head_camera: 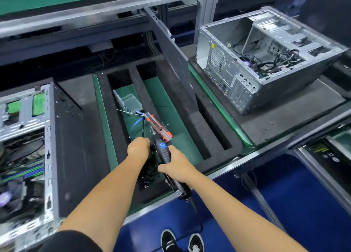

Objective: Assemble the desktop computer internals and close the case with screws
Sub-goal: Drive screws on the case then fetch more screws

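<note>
shoes (182, 241): black and white pair on the blue floor at the very bottom, right under the arms

right hand (175, 167): grip wrapped around the black electric screwdriver (164, 153), tip aimed down and away into the foam tray

left hand (138, 148): fingers curled down into the tray just left of the screwdriver, next to a black cable; can't really tell if that grip is pinching anything, fingertips are hidden

screws (147, 177): little dark pile on the green mat in the near end of the tray slot, right under the hands

utility knife (159, 127): orange and grey, lying just past the screwdriver tip

plastic box (131, 102): clear, sitting further up the same slot, blue cable (137, 123) curling near it

foam tray (190, 122): black, long slots, middle of the surface

left computer case (26, 137): open, hugging the left edge, boards and wires showing

side panel (171, 52): dark, standing tilted at the tray's far right edge

right computer case (266, 61): far right, open on top, tangle of cables inside
</note>
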`<state>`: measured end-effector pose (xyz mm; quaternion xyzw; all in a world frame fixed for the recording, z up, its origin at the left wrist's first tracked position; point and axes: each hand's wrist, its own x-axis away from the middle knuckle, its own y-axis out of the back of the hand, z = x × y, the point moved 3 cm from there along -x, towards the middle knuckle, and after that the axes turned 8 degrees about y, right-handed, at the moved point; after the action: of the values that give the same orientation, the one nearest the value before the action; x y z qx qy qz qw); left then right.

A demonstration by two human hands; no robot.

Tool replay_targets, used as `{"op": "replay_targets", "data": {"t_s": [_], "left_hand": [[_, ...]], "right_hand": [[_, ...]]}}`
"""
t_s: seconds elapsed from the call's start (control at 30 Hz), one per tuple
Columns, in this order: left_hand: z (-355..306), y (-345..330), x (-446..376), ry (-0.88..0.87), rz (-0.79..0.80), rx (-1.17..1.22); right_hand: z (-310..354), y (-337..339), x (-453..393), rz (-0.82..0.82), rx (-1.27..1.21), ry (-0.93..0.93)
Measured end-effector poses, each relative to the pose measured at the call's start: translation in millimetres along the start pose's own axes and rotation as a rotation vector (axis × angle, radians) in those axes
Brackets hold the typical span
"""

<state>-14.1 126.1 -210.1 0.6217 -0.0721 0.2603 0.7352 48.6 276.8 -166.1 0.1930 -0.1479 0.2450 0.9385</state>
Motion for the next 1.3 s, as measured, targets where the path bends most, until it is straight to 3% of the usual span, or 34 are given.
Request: {"op": "replay_targets", "data": {"t_s": [0.17, 0.6, 0.83, 1.3], "left_hand": [[-3.5, -8.1, 25.4, -0.154, 0.144, -0.148], [-6.5, -22.9, 54.8, -0.203, -0.043, -0.362], [-5.8, -26.3, 65.1, -0.208, -0.137, -0.313], [-12.2, -36.0, 62.0, -0.214, -0.004, -0.285]], "right_hand": [[2.3, 1.0, -1.9, -0.035, -0.030, 0.027], [14.5, -1.8, -5.4, -0.028, 0.043, 0.044], [6.1, -1.1, -3.1, -0.082, 0.036, 0.051], [2.6, -3.5, -6.6, -0.109, 0.043, 0.060]]}}
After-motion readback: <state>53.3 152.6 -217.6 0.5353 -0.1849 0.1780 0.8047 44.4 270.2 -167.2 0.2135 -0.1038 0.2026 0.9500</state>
